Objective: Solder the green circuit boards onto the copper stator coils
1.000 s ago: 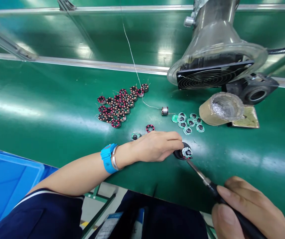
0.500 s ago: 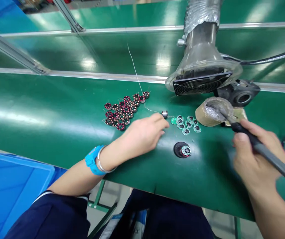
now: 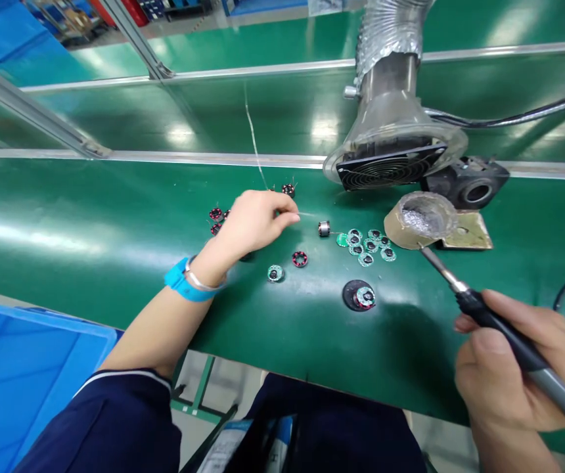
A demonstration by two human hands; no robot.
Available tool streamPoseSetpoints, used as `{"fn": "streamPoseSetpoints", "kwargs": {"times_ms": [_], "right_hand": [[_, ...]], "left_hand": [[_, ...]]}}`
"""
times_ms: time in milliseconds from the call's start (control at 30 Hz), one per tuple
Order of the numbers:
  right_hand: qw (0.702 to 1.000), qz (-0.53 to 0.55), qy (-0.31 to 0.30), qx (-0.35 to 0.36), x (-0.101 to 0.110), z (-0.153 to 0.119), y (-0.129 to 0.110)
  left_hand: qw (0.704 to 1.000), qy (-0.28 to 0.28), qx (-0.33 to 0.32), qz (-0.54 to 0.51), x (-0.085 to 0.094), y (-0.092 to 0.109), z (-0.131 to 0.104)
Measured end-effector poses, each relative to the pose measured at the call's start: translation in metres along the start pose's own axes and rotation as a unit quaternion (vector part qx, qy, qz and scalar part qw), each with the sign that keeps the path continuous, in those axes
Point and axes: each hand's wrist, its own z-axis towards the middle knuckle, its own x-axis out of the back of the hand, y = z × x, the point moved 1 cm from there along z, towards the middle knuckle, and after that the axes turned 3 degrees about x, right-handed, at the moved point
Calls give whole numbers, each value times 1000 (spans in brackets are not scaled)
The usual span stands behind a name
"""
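My left hand (image 3: pixel 257 223) is pinched closed over the middle of the bench, with a thin solder wire (image 3: pixel 253 135) running down to it from above. A blurred end of that wire pokes out to the right of the fingertips. In my right hand (image 3: pixel 519 374) is a soldering iron (image 3: pixel 499 322), its tip beside the lower rim of a tan pot (image 3: pixel 405 223) with silvery matter inside. Below my left hand lie a red wound ring (image 3: pixel 299 259) and a ring with a green circuit board (image 3: pixel 275 273). Another board-topped ring (image 3: pixel 364 297) rests on a round black base (image 3: pixel 349 303).
Several small round circuit boards (image 3: pixel 371 245) lie left of the pot, near a small metal cylinder (image 3: pixel 324 228). A fume hood (image 3: pixel 391 144) hangs above, with a black holder (image 3: pixel 474 184) beside it. Wound rings (image 3: pixel 216 214) are partly hidden behind my left hand. A blue bin (image 3: pixel 31 368) stands lower left.
My left hand has moved left and up, and the solder wire now runs through its fingers. The soldering iron has come out of the pot toward me. Two rings formerly hidden by my hand now show.
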Motion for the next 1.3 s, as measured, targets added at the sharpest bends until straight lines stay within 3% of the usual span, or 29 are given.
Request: {"fn": "streamPoseSetpoints", "kwargs": {"times_ms": [67,133,200,333,467,633,1133,1300], "right_hand": [[999,50,5,0,1,-2,-8],[996,83,-3,-44,2,-6,-16],[990,102,-12,-97,5,-13,-22],[984,100,-73,-131,18,-26,-31],[975,44,-188,-113,31,-30,-38],[968,-14,-239,-74,33,-27,-44],[963,-38,-255,-83,22,-25,-50],[966,-41,-235,-97,19,-24,-53]], "left_hand": [[995,76,-22,-62,12,15,-16],[988,56,-101,-102,11,37,-34],[980,17,-166,-105,-1,59,-51],[973,18,-230,3,-30,81,-71],[966,60,-250,23,-37,79,-78],[964,90,-247,34,-37,74,-82],[963,103,-246,40,-40,73,-82],[963,100,-246,45,-41,73,-81]]}}
